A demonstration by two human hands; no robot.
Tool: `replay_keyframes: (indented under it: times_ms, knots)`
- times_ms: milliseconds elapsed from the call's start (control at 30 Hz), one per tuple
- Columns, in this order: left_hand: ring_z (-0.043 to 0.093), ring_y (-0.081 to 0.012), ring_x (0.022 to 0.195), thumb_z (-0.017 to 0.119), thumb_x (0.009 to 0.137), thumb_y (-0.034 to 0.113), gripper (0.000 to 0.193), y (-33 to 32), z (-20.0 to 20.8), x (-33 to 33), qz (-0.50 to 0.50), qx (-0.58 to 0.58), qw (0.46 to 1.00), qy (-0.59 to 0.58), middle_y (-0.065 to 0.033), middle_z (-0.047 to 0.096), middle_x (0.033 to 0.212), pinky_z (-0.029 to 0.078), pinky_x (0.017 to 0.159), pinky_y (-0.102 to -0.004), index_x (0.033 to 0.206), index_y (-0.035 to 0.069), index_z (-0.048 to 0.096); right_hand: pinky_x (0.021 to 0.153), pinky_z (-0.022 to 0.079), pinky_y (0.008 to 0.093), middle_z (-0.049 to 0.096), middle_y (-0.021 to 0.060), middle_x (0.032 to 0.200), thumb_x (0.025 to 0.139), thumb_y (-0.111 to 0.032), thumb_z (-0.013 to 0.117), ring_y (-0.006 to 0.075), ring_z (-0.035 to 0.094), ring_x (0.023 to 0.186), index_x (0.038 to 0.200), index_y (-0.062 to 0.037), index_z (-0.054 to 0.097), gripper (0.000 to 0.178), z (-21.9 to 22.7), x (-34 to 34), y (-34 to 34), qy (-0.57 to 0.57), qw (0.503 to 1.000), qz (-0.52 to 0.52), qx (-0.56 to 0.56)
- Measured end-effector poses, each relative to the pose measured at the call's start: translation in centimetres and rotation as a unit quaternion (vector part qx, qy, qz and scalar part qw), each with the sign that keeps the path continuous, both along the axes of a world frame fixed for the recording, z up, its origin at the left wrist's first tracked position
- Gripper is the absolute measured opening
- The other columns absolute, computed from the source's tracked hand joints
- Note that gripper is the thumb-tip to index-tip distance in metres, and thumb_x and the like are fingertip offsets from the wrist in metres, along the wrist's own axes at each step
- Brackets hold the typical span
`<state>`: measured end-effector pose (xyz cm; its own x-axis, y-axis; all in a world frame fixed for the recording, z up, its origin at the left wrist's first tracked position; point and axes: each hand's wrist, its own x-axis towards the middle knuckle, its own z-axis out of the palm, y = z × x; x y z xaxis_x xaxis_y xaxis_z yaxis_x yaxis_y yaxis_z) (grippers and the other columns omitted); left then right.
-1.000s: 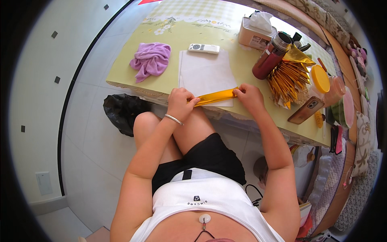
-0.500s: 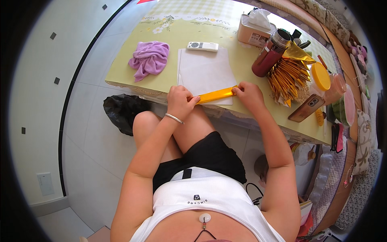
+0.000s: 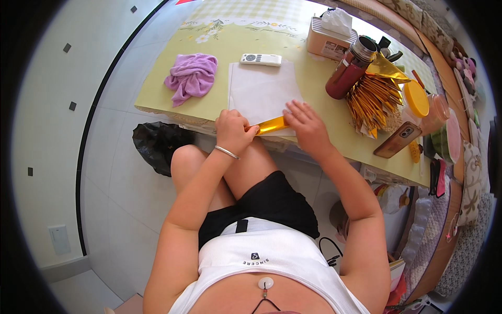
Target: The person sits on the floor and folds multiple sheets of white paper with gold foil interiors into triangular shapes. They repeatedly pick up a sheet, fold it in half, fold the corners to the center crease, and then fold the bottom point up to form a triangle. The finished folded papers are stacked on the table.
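Note:
A folded strip of shiny gold foil paper (image 3: 273,124) lies along the near edge of the white paper sheets (image 3: 261,94). My left hand (image 3: 235,129) pinches the strip's left end between thumb and fingers, a silver bangle on the wrist. Over the strip's right end, my right hand (image 3: 307,124) lies with its fingers stretched out flat, covering that end. Just beyond the sheets' far edge rests a white remote control (image 3: 260,59). A bunch of folded gold foil pieces (image 3: 374,97) stands fanned out to the right.
Left of the sheets lies a purple cloth (image 3: 192,78). On the right stand a dark red flask (image 3: 349,73), a tissue box (image 3: 330,39), a yellow-lidded jar (image 3: 416,99) and a leaning phone (image 3: 397,140). A black plastic bag (image 3: 157,146) hangs below the table's edge (image 3: 172,111).
My right hand has moved left along the gold strip, from pinching its right end to lying over it with fingers straightened. My left hand keeps its hold.

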<state>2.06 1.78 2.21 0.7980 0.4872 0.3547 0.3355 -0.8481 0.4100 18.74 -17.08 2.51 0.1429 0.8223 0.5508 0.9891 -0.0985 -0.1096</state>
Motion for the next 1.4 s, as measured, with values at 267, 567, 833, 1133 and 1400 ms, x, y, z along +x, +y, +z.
replay_keyframes:
  times_ms: [267,567,833,1133,1400]
  knots:
    - [0.055,-0.0275,0.083,0.081,0.069,0.03,0.026,0.3,0.1,-0.1,-0.002,0.004,1.0,0.007,-0.0063,0.06,0.075,0.044,0.075,-0.0413,0.062,0.008,0.069,0.114,0.026,0.0617,0.039,0.0074,0.156,0.089,-0.046,0.064,0.0357,0.033,0.144,0.148,-0.0133,0.043,0.071,-0.5,-2.8,-0.7,0.02,0.989,0.02,-0.148]
    - [0.048,-0.0381,0.13,0.076,0.078,0.022,0.06,-3.6,1.4,-1.1,-0.154,0.165,0.974,-0.029,-0.0218,0.056,0.134,0.035,0.11,-0.0498,0.128,-0.004,0.057,0.116,0.023,0.0618,0.037,0.0066,0.158,0.086,-0.049,0.067,0.0349,0.031,0.146,0.149,-0.0134,0.041,0.077,-0.6,-2.7,-0.8,0.015,0.984,0.019,-0.175]
    - [0.023,-0.0489,0.145,0.074,0.07,0.064,0.114,-7.5,-1.2,-2.8,-0.053,0.105,0.981,0.154,-0.036,0.028,0.153,0.02,0.118,-0.0545,0.142,-0.016,0.036,0.121,0.021,0.0475,0.031,0.0098,0.16,0.086,-0.048,0.067,0.0277,0.027,0.149,0.152,-0.0064,0.035,0.084,0.3,-0.9,-2.1,0.072,0.976,0.018,-0.205]
    - [0.032,-0.0452,0.143,0.068,0.072,0.069,0.109,-7.6,-0.6,-4.1,0.008,0.152,0.973,0.172,-0.0344,0.041,0.146,0.021,0.117,-0.0572,0.137,-0.016,0.045,0.12,0.024,0.0425,0.033,0.0121,0.158,0.097,-0.038,0.055,0.0256,0.03,0.147,0.149,-0.0046,0.039,0.064,0.2,1.3,-4.2,0.102,0.978,0.004,-0.184]
    - [0.054,-0.0411,0.121,0.081,0.071,0.032,0.052,-4.6,4.0,-2.9,-0.022,0.188,0.98,0.063,-0.0236,0.064,0.117,0.034,0.107,-0.0594,0.107,-0.002,0.067,0.095,0.052,0.0385,0.066,0.0141,0.125,0.088,-0.01,0.059,0.0292,0.062,0.117,0.119,0.0005,0.064,0.033,-0.5,3.0,-2.8,0.018,0.997,0.021,-0.066]
